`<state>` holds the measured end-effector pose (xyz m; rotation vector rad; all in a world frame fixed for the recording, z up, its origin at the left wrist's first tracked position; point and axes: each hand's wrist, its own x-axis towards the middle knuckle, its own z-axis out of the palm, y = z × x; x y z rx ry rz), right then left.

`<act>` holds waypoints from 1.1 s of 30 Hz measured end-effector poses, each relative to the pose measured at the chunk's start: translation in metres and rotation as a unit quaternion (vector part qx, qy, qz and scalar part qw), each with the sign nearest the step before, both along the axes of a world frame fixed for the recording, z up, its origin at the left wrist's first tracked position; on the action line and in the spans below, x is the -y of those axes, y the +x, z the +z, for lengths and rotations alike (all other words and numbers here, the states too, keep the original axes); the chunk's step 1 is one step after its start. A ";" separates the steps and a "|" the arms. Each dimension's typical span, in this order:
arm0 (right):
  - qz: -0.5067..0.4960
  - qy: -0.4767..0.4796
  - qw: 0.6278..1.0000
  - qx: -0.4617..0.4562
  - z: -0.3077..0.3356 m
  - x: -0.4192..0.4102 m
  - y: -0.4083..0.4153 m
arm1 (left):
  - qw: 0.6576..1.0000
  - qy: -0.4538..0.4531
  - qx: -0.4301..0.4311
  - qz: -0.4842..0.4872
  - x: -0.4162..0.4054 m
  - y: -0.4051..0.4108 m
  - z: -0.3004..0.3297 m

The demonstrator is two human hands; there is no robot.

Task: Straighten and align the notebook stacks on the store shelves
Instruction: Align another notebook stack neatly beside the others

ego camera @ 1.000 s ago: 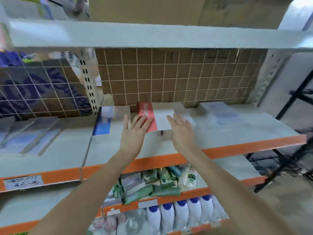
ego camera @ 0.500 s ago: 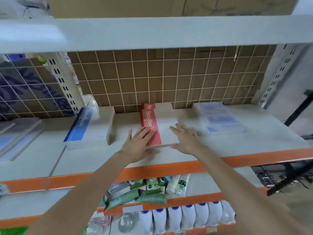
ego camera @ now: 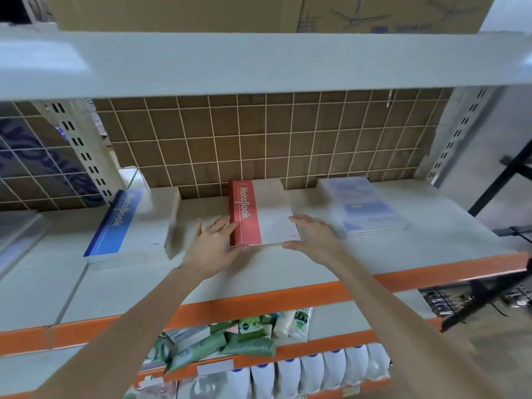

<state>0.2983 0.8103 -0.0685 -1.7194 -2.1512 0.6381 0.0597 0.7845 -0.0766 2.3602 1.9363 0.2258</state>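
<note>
Grey store shelf [ego camera: 374, 260] (orange-edged): flat left hand [ego camera: 213, 249] and right hand [ego camera: 313, 237] bracket red notebook stack [ego camera: 256, 217], neither grip closed.

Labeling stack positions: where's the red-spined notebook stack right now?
In the head view, the red-spined white notebook stack lies mid-shelf against the wire grid back, between the blue-spined notebook stack and the pale plastic-wrapped stack.

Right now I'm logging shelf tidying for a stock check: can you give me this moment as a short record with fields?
shelf: grey board with orange front edge
middle stack: red notebook stack, flat
left hand: left hand flat against the stack's left front corner
right hand: right hand at its right front corner, fingers straight
left neighbour: blue notebook stack
right neighbour: pale blue stack
below: green packets, white bottles
</note>
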 end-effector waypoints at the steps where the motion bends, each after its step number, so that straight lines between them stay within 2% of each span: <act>1: -0.003 -0.002 1.000 -0.007 0.000 -0.001 0.001 | 1.000 0.005 -0.003 0.002 -0.001 0.001 -0.001; 13: -0.029 -0.029 0.993 -0.110 -0.002 -0.010 0.008 | 0.999 0.032 0.036 0.015 -0.007 -0.001 -0.008; 21: -0.022 -0.027 0.997 -0.067 -0.009 -0.015 0.006 | 0.999 0.025 0.038 0.030 -0.009 -0.001 -0.008; 28: 0.001 0.009 0.999 0.040 -0.016 -0.016 0.004 | 0.997 0.023 0.061 0.046 -0.009 0.001 -0.009; 33: 0.013 0.009 0.999 0.044 -0.016 -0.016 0.004 | 0.996 0.019 0.068 0.051 -0.008 0.003 -0.010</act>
